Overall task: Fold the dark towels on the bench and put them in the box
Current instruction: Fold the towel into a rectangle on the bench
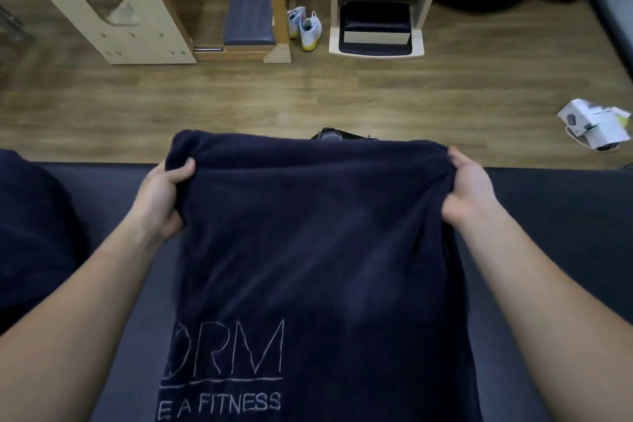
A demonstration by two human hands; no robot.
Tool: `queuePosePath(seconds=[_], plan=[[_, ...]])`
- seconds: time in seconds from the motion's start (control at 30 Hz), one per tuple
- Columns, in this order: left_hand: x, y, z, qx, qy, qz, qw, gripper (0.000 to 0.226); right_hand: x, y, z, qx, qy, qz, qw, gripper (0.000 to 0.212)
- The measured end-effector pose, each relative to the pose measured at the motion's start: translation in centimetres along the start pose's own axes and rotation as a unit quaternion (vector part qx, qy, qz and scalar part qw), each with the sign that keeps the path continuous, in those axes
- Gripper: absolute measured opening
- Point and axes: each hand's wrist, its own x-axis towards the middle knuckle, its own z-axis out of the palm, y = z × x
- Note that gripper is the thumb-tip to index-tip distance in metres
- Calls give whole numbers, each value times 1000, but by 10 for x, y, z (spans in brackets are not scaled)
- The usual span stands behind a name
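Note:
A dark navy towel (315,250) with pale stitched lettering near its lower left lies lengthwise across the dark padded bench (555,216). My left hand (164,198) grips its far left corner, thumb on top. My right hand (469,188) grips the far right corner, bunching the cloth. The towel's far edge is lifted above the bench's far edge. More dark cloth (30,233) lies heaped on the bench at the left. No box for the towels is identifiable in view.
Beyond the bench is a wooden floor (308,96). Wooden exercise frames (144,10) with dark pads stand at the back. A pair of pale sneakers (306,27) sits between them. White small cartons (596,126) lie on the floor at the right.

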Motion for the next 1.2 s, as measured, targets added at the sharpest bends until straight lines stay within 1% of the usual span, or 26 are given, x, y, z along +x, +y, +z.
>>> queuePosePath(seconds=[0.1, 0.2, 0.23, 0.3, 0.37, 0.4, 0.43, 0.47, 0.5, 0.57, 0.6, 0.63, 0.67, 0.7, 0.73, 0.77, 0.8, 0.83, 0.87, 0.9, 0.93, 0.97, 1.0, 1.07, 1.17, 1.2], plan=[[12, 0, -1, 51, 8, -3, 999, 30, 4, -4, -15, -75, 68, 0, 995, 30], [23, 0, 9, 76, 31, -15, 997, 33, 15, -19, -16, -209, 103, -134, 963, 16], [26, -1, 11, 83, 37, -24, 996, 33, 16, -24, -13, -266, 97, -158, 946, 16], [31, -3, 14, 99, 34, -49, 993, 28, 17, -29, -9, -391, 72, -150, 905, 20], [35, 0, 16, 135, 2, -60, 989, 15, 17, -34, -4, -537, 52, -119, 833, 23], [38, 3, 17, 149, -8, -50, 988, 11, 18, -36, -1, -576, 42, -91, 812, 17], [42, 7, 17, 157, -6, -30, 987, 8, 18, -38, 2, -585, 32, -63, 808, 20], [46, 10, 16, 160, 4, -9, 987, 6, 20, -40, 4, -562, 20, -48, 825, 27], [50, 12, 16, 157, 17, 8, 987, 5, 22, -42, 5, -510, 18, -56, 858, 31], [58, 9, 13, 144, 41, 32, 988, 5, 27, -47, 6, -397, 56, -120, 908, 29], [63, 5, 11, 155, 51, 33, 986, 6, 31, -48, 5, -350, 81, -153, 921, 26], [66, 1, 10, 184, 59, 31, 981, 16, 36, -48, 1, -316, 102, -172, 927, 21], [70, -4, 7, 236, 70, 29, 969, 30, 39, -47, -5, -322, 127, -191, 919, 15], [71, -8, 6, 317, 101, 41, 942, 46, 38, -43, -11, -370, 154, -217, 890, 17], [66, -11, 5, 418, 139, 74, 895, 56, 30, -35, -15, -463, 180, -263, 827, 25], [54, -14, 6, 506, 164, 140, 835, 59, 17, -21, -19, -551, 187, -337, 740, 31], [36, -20, 9, 564, 155, 232, 777, 58, -1, -2, -21, -604, 155, -424, 657, 34], [11, -31, 13, 597, 99, 318, 730, 54, -19, 23, -25, -632, 75, -488, 597, 36], [-16, -48, 14, 619, 14, 386, 683, 52, -36, 51, -33, -667, -22, -519, 534, 40], [-41, -72, 11, 644, -75, 427, 630, 53, -45, 80, -49, -715, -105, -516, 460, 46], [-62, -98, 0, 682, -144, 421, 580, 55, -51, 101, -67, -773, -147, -478, 390, 52], [-77, -115, -10, 726, -178, 381, 545, 59, -48, 108, -84, -824, -157, -419, 347, 57], [-81, -125, -23, 760, -174, 329, 533, 63, -45, 107, -96, -856, -131, -376, 330, 61], [-69, -125, -36, 789, -100, 239, 557, 66, -34, 91, -104, -875, -39, -320, 362, 71], [-65, -99, -39, 789, -29, 157, 594, 63, -52, 79, -80, -846, 83, -233, 473, 64], [-75, -96, -41, 779, -20, 167, 604, 63, -68, 88, -74, -829, 98, -253, 489, 61]])
